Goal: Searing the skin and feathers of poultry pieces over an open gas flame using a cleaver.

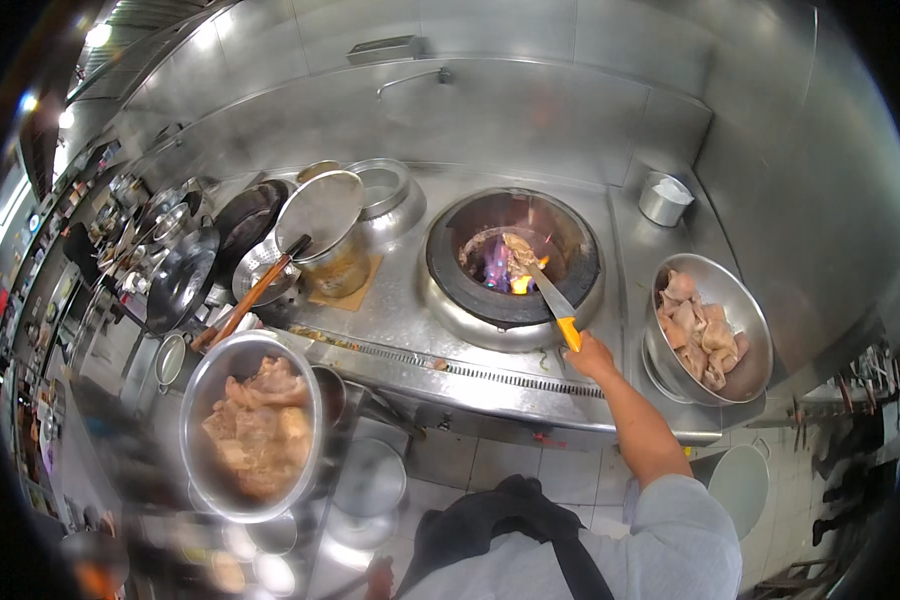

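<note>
My right hand [591, 355] grips the yellow handle of a long-bladed knife [553, 294]. At the blade's far end a piece of meat or skin [519, 249] is held over the flames in the round wok burner [450, 296]. My left hand [379, 577] hangs low at the bottom edge, blurred; whether it holds something is unclear. A tilted steel bowl [754, 322] with pale pieces of meat or skin [696, 322] stands right of the burner. Another large steel bowl [313, 450] at the lower left holds browner pieces [259, 431].
Left of the burner stand a pot with a strainer on top [321, 210], a steel ring [381, 184] and dark woks [184, 277]. Wooden handles [247, 304] reach over the counter edge. A small steel pot [664, 202] sits at the back right. A drain grate [525, 379] runs along the front.
</note>
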The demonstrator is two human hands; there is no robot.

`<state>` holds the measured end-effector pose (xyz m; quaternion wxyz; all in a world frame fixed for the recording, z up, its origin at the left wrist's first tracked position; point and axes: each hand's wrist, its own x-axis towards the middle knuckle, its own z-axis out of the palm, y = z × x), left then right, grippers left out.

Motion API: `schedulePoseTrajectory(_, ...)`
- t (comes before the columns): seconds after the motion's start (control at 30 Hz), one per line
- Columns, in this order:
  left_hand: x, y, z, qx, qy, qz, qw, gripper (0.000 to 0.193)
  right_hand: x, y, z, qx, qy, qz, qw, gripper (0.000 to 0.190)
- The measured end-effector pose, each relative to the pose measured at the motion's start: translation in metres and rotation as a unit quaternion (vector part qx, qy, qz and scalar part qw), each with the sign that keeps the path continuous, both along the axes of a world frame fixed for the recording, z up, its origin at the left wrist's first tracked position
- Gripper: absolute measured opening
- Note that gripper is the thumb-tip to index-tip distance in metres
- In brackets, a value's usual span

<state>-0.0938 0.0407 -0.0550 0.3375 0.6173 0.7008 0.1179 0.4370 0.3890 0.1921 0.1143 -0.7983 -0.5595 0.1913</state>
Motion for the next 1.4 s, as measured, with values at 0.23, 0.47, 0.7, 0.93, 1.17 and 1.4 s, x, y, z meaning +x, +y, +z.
schedulePoseTrajectory(0.23, -0.007, 0.002, -0.017, 0.069, 0.016, -0.063, 0.996, 0.027, 0.001, 0.015, 0.01, 0.031, -0.056, -0.038, 0.997, 0.037)
schedulePoseTrajectory(0.47, 0.001, -0.014, -0.018, 0.061, 0.083, -0.106, 0.989, 0.026, 0.021, 0.025, 0.031, 0.094, -0.188, -0.004, 0.978, 0.026)
schedulePoseTrajectory(0.7, 0.018, -0.019, -0.036, 0.015, 0.175, -0.058, 0.983, 0.026, 0.03, 0.025, 0.038, 0.104, -0.224, 0.041, 0.968, 0.021)
schedulePoseTrajectory(0.93, 0.024, -0.002, -0.017, -0.192, -0.012, 0.172, 0.966, 0.015, 0.025, 0.017, 0.031, 0.114, -0.232, 0.049, 0.965, 0.019)
schedulePoseTrajectory(1.17, 0.007, 0.003, -0.011, -0.047, 0.25, -0.215, 0.943, 0.022, 0.031, 0.016, 0.031, 0.108, -0.253, 0.041, 0.961, 0.018)
schedulePoseTrajectory(1.4, 0.006, 0.0, -0.012, -0.112, 0.36, -0.362, 0.852, 0.026, 0.03, 0.017, 0.036, 0.1, -0.255, 0.046, 0.961, 0.018)
